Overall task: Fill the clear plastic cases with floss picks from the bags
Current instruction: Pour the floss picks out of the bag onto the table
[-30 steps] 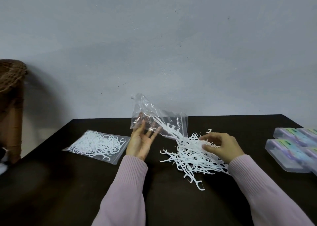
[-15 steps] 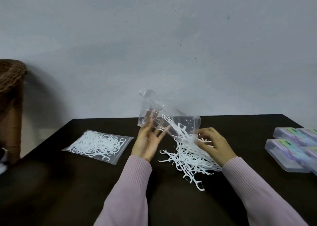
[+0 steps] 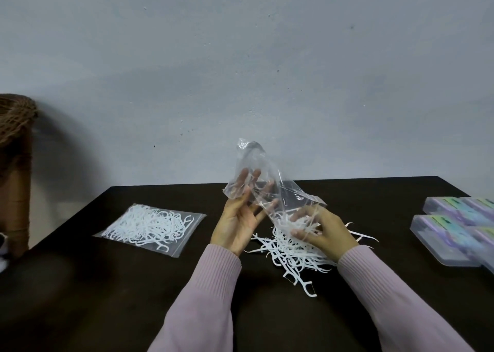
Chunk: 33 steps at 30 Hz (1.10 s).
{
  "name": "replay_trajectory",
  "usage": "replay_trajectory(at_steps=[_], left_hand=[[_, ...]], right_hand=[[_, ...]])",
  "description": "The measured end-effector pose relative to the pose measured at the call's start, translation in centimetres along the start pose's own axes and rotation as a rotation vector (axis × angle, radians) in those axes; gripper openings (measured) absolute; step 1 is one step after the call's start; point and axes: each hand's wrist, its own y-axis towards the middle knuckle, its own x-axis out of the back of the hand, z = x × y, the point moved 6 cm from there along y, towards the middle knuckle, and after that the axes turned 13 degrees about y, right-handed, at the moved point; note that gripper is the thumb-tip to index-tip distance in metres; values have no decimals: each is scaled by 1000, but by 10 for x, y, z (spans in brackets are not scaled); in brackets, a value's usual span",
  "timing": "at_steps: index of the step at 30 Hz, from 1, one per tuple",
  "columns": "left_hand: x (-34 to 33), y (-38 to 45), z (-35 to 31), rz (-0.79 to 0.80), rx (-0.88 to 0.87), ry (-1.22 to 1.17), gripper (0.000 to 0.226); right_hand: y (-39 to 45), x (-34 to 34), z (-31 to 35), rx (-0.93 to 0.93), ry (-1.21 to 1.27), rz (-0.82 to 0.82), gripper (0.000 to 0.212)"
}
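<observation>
Our left hand [image 3: 238, 219] holds the clear bag [image 3: 263, 183] upended, fingers spread behind it | our right hand [image 3: 322, 230] curls among floss picks [image 3: 291, 250] heaped on the table [image 3: 133, 284] | cases [image 3: 449, 231] sit closed, well right | best shake the bag gently, mouth low

Clear bag [image 3: 263, 180] upended, nearly empty, above loose white floss pick pile [image 3: 291, 247] on table. Sealed full bag [image 3: 151, 224] lies flat, left. Clear cases [image 3: 454, 228] far right.
</observation>
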Motion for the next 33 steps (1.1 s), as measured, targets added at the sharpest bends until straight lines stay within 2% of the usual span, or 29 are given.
replay_trajectory(at_steps=[3,7,14,19,21,25,28,31,33], left_hand=[[6,1,-3,-15,-9,-4,55],[15,1,-8,-98,-37,-25,32],[30,-2,-28,-194,-138,-62,29],[35,-4,-31,-207,-161,-149,30],[36,-4,-33,-207,-172,-176,30],[31,-5,-26,-214,-119,-225,24],[22,-5,-11,-214,-26,-129,23],[15,-4,0,-198,46,1,20],[17,-5,1,-241,81,55,33]], right_hand=[[0,0,2,22,-21,8,17],[1,1,3,81,-159,24,13],[3,9,-7,48,-280,21,9],[0,13,-2,19,-447,-10,26],[-1,11,1,52,-383,-5,33],[-5,8,10,99,27,-30,38],[-6,6,16,75,175,-33,46],[-4,11,14,63,281,-113,37],[-3,18,13,59,345,-176,21]])
